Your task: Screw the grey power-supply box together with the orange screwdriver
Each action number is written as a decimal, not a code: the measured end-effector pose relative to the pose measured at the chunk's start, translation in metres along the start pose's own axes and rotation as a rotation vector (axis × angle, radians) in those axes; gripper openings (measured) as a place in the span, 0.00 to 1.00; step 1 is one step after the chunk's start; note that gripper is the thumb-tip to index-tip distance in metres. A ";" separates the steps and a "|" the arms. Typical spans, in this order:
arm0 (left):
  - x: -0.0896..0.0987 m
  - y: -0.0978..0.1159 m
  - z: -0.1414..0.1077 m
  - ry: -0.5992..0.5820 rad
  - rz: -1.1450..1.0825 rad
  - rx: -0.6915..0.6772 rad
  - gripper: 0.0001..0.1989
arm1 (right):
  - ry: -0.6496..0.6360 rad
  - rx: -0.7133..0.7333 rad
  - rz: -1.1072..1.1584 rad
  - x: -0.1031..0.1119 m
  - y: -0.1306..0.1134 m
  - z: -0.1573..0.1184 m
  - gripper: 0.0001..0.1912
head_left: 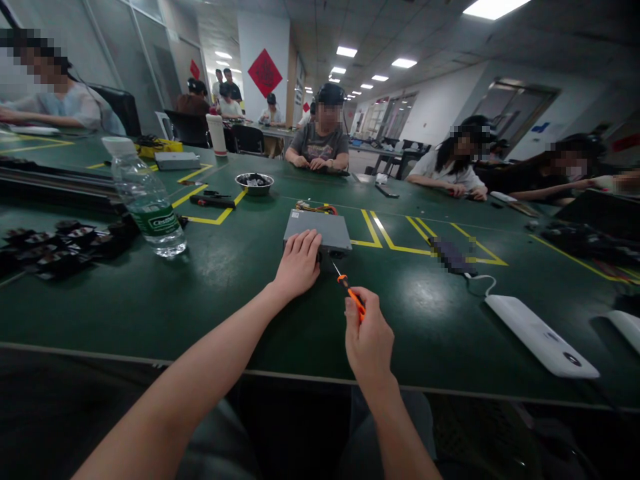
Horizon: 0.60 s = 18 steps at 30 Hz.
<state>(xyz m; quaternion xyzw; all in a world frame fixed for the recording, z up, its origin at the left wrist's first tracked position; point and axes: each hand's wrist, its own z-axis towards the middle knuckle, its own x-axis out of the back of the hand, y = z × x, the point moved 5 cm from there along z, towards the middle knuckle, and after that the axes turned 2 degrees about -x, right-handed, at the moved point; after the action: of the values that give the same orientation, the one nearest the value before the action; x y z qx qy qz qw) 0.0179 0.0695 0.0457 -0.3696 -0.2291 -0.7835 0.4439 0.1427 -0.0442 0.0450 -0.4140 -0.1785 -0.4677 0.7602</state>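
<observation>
In the head view, a grey metal computer power supply [327, 230] lies on the green table, its socket side towards me and a bundle of coloured wires [320, 208] at its far edge. My left hand [299, 265] grips its front left part, with the fingers laid over the top; the thumb is hidden. Closed around an orange and black screwdriver [344, 281], my right hand [367, 327] is in front of the box. The thin shaft points up and left to the lower front face. Whether its tip touches a screw is too small to tell.
A water bottle [150, 207] stands left, near a pile of black parts [65, 243]. Behind are a metal bowl [255, 189] of small dark pieces and a black tool [213, 200]. Right lie a phone [450, 255] and a cabled white device [543, 335]. A person [320, 137] sits opposite.
</observation>
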 end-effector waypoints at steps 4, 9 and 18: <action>0.000 0.000 0.000 0.003 -0.005 0.003 0.28 | -0.068 0.156 0.021 -0.011 -0.012 -0.013 0.16; 0.001 0.000 0.000 0.007 -0.005 -0.009 0.27 | -0.047 0.184 0.044 -0.009 -0.016 -0.005 0.14; 0.001 0.000 0.000 0.003 -0.003 -0.001 0.28 | -0.053 0.118 0.084 -0.006 -0.007 -0.011 0.17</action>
<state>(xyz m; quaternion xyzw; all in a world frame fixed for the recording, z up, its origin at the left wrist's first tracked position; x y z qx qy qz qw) 0.0175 0.0688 0.0468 -0.3685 -0.2286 -0.7847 0.4429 0.1327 -0.0515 0.0376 -0.3879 -0.2082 -0.4129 0.7973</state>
